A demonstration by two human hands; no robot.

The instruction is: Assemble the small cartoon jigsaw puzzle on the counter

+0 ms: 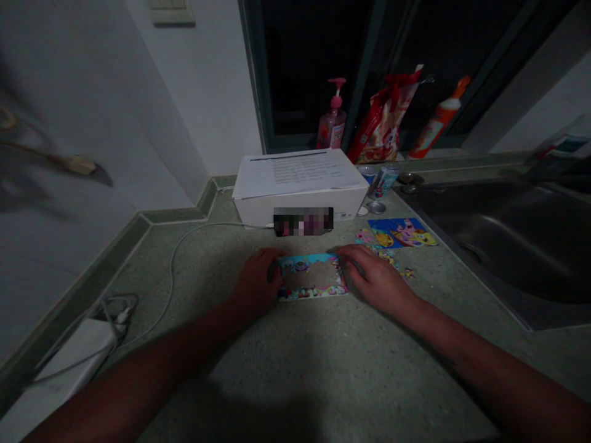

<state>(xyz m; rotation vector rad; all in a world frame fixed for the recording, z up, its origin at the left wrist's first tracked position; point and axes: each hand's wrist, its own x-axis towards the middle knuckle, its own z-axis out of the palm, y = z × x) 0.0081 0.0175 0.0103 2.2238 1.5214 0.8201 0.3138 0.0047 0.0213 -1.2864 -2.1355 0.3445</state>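
Note:
A jigsaw puzzle (314, 293) lies flat on the countertop, joined as a rectangular border with a light blue top strip and small colourful figures along the bottom. Speckled countertop shows inside it. My left hand (259, 277) grips its left edge, fingers curled at the upper left corner. At the opposite edge, my right hand (376, 275) has its thumb and fingers bent against the right side. Loose puzzle pieces (389, 255) lie just beyond my right hand, partly hidden by it. Next to them rests a blue picture sheet (401, 234) with cartoon figures.
Behind the puzzle stands a white box (300, 203) with a printed paper (300, 172) on top; a blurred-out device with a cable leans in front. Cans (384, 181) stand right of it. A sink (508, 234) is at right, a white power strip (69, 363) at left.

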